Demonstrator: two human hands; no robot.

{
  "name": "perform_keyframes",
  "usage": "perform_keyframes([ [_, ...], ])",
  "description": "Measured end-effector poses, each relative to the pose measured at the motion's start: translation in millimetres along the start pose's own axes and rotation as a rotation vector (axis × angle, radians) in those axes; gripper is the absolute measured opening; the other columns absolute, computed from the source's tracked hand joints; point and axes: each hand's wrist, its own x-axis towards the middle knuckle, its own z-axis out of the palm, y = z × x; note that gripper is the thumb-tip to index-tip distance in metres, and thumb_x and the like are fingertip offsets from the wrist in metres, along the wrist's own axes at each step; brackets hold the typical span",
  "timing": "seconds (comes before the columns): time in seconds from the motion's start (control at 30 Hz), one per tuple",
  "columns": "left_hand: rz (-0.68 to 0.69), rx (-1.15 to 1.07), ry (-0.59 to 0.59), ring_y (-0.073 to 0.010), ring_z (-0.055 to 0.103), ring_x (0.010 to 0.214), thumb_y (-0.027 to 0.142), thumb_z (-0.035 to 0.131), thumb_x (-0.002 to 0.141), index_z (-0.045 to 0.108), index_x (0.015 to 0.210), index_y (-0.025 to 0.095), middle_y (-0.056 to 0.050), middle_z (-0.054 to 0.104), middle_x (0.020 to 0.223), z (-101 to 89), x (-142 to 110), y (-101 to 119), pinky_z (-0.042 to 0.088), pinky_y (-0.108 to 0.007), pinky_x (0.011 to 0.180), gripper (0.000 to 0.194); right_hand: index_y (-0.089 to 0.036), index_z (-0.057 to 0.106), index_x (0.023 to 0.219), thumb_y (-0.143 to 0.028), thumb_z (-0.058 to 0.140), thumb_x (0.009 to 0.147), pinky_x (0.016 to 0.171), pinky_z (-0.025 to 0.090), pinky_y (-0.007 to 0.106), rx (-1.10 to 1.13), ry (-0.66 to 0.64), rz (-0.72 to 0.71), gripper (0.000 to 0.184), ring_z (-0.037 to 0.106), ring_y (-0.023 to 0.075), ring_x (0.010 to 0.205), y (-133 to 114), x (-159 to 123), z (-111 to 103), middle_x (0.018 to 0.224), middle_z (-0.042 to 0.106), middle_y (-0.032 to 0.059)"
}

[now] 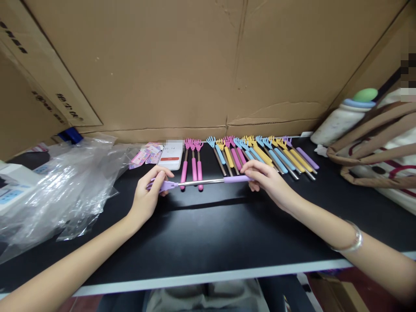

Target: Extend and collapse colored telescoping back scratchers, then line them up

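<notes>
A purple telescopic back scratcher (208,182) is held level above the black table, its metal rod partly drawn out. My left hand (150,187) is closed on its purple claw end, whose tines are mostly hidden by the fingers. My right hand (260,174) pinches the end of its purple grip. Just behind the rod lie several pink back scratchers (194,162), claws pointing away from me. Further right lies a row of blue, yellow, pink and purple back scratchers (263,156), some partly hidden by my right hand.
Clear plastic bags (74,186) are heaped at the left. Printed cards (147,155) lie beside a phone (171,155) at the back. A white bottle (341,121) and a bag with brown straps (383,147) stand at the right. A cardboard wall (182,69) closes the table's back.
</notes>
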Motion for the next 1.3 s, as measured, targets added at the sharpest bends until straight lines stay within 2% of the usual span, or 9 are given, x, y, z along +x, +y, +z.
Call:
perform_keyframes([
  [0.23,0.0,-0.002,-0.03,-0.0078,0.046,0.044,0.039,0.048,0.084,0.056,0.075,0.018,0.004,0.049,0.054,0.6,-2.0,0.6,0.038,-0.018,0.044,0.025,-0.019,0.054,0.082,-0.033,0.055,0.08,0.049,0.042,0.024,0.032,-0.018,0.031,0.015,0.044,0.0075,0.043,-4.4,-2.6,4.7,0.051,0.043,-0.0074],
  [0.67,-0.046,0.013,-0.086,-0.0076,0.047,0.046,0.043,0.048,0.085,0.057,0.077,0.018,0.004,0.051,0.057,0.7,-2.5,-1.2,0.039,-0.018,0.045,0.027,-0.018,0.054,0.082,-0.033,0.058,0.079,0.048,0.045,0.025,0.118,-0.068,0.035,0.016,0.04,0.0059,0.042,-3.6,-3.1,7.7,0.054,0.042,-0.0078],
  [1.03,-0.059,-0.008,-0.098,-0.0082,0.046,0.046,0.044,0.049,0.084,0.059,0.078,0.019,0.003,0.05,0.056,0.9,-1.2,-1.8,0.038,-0.018,0.044,0.028,-0.019,0.054,0.082,-0.034,0.055,0.08,0.047,0.036,0.022,-0.002,-0.057,0.024,0.015,0.042,0.0067,0.044,-7.4,-4.4,6.4,0.054,0.043,-0.007],
  [1.3,-0.056,-0.06,-0.036,-0.0078,0.043,0.041,0.043,0.049,0.084,0.057,0.078,0.019,0.005,0.047,0.05,-3.4,-0.3,0.0,0.035,-0.017,0.04,0.026,-0.018,0.054,0.085,-0.035,0.056,0.079,0.039,0.024,0.02,-0.049,-0.127,0.043,0.018,0.038,0.0053,0.043,-6.9,-5.3,7.5,0.056,0.043,-0.0069],
])
